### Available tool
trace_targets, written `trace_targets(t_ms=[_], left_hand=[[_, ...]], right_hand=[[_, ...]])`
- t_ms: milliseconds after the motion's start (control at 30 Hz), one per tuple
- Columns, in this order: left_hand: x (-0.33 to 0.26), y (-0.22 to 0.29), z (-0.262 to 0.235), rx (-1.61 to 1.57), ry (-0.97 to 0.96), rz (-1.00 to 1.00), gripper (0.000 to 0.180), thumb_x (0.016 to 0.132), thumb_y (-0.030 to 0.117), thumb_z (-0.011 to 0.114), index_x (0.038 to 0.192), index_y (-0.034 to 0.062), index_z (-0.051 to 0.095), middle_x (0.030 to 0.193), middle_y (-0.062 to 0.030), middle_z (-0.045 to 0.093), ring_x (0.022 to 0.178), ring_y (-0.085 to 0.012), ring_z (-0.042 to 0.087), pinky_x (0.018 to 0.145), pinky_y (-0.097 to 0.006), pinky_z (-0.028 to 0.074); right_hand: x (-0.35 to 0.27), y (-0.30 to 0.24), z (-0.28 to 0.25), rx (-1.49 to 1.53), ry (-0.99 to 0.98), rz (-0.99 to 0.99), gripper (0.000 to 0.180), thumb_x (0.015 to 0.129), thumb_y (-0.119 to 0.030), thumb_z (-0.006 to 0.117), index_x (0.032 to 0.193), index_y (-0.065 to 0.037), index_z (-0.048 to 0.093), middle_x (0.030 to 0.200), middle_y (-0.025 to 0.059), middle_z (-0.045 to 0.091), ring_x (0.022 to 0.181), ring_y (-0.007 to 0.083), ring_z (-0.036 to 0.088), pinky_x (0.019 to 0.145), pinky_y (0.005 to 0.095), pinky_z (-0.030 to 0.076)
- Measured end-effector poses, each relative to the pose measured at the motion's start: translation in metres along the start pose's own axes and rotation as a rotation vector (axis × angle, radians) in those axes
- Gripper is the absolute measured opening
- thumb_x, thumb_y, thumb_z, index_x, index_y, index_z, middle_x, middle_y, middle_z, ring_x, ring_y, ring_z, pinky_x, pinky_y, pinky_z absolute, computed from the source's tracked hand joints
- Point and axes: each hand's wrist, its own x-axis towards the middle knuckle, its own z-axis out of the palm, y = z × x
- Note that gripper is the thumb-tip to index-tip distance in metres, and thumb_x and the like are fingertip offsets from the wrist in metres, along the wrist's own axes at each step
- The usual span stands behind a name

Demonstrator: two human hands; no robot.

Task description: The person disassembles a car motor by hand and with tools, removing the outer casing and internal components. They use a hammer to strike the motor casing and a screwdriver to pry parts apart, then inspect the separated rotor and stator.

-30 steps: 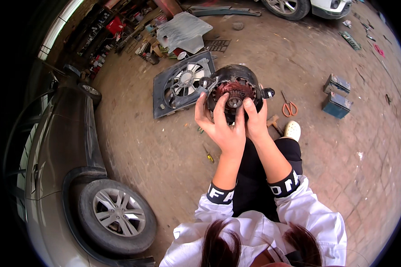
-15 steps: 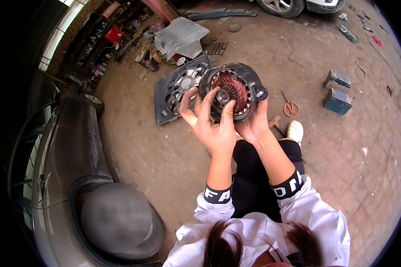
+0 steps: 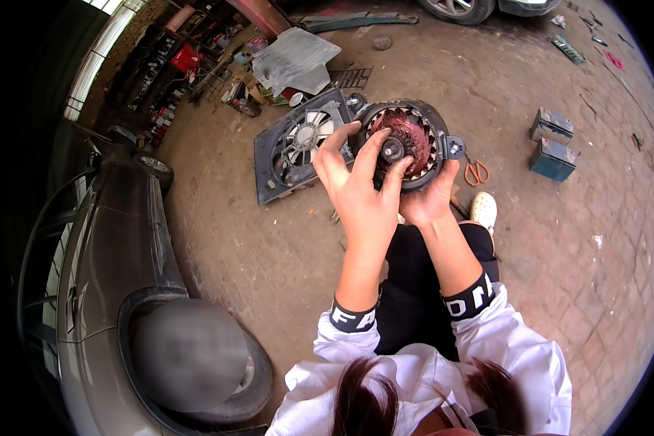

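Both my hands hold up an opened alternator (image 3: 416,138), a round black housing with reddish copper windings inside and mounting ears on its rim. My left hand (image 3: 363,190) has its thumb and index finger closed around the small round hub (image 3: 392,150) in the middle, its other fingers by the housing's left side. From below and the right, my right hand (image 3: 429,207) supports the housing. Most of its fingers are hidden behind the part. The open face is tilted toward me.
A cooling fan in a dark shroud (image 3: 267,178) lies on the floor behind my hands. Orange-handled scissors (image 3: 477,173) and two car batteries (image 3: 552,160) are to the right. A dark car (image 3: 112,247) stands at the left, and a grey panel (image 3: 296,59) lies farther back.
My hands and the alternator have shifted to the right and slightly down. The alternator's face has turned more toward me, and more of the fan behind shows.
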Motion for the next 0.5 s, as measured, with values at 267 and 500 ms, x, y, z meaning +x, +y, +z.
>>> trace_targets(t_ms=[267, 500], left_hand=[[-0.014, 0.004, -0.001, -0.007, 0.134, 0.036, 0.041, 0.066, 0.014, 0.083, 0.105, 0.0091, 0.073, 0.103, -0.0060, 0.061, 0.099, -0.0238, 0.048, 0.089, -0.035, 0.041], [-0.024, 0.004, 0.010, -0.089, 0.146, 0.050, 0.043, 0.064, 0.012, 0.085, 0.104, 0.0059, 0.072, 0.098, -0.0072, 0.060, 0.094, -0.0223, 0.053, 0.088, -0.034, 0.043]], right_hand=[[-0.003, -0.002, 0.000, -0.026, -0.002, -0.019, 0.094, 0.071, -0.074, 0.061, 0.136, -0.008, 0.047, 0.133, 0.0097, 0.054, 0.123, 0.0263, 0.052, 0.108, 0.0437, 0.039], [-0.002, 0.001, -0.013, 0.341, -0.038, 0.052, 0.093, 0.077, -0.083, 0.043, 0.134, -0.009, 0.050, 0.131, 0.0130, 0.055, 0.120, 0.0300, 0.053, 0.105, 0.0478, 0.042]])
